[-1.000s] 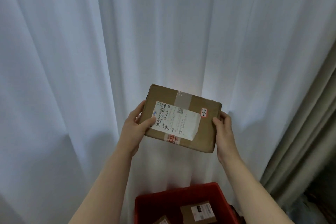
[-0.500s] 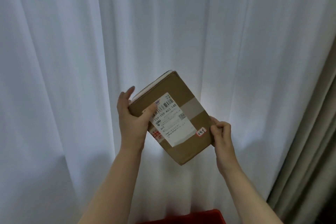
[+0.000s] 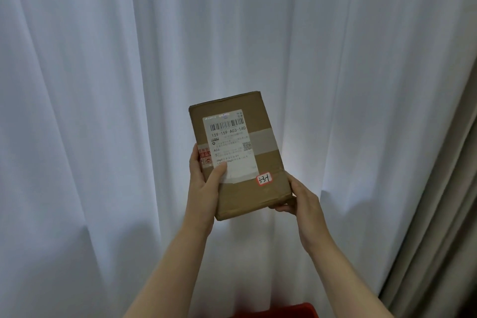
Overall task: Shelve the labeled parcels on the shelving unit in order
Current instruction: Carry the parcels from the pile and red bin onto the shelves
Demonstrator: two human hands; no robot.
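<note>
The parcel (image 3: 237, 155), a flat brown cardboard box, is held up on end in front of a white curtain (image 3: 103, 111), just below the middle of the view; no shelving unit shows. The left hand (image 3: 204, 183) grips its long edge at 8 o'clock, thumb pressed on the front. The right hand (image 3: 304, 201) cups the corner at 4 o'clock, fingers curled beneath. It looks stiff, light and not slippery, judging by the easy hold. Opposite edges seem the safest grip, as the taped seam could give under a squeeze. The shipping label (image 3: 229, 144) carries a barcode, "159 159 A03 140", "A03" and a QR code. A handwritten sticker (image 3: 264, 178) at 5 o'clock reads 33 and a last digit I cannot settle. A red crate (image 3: 291, 311) edges in at 6 o'clock.
</note>
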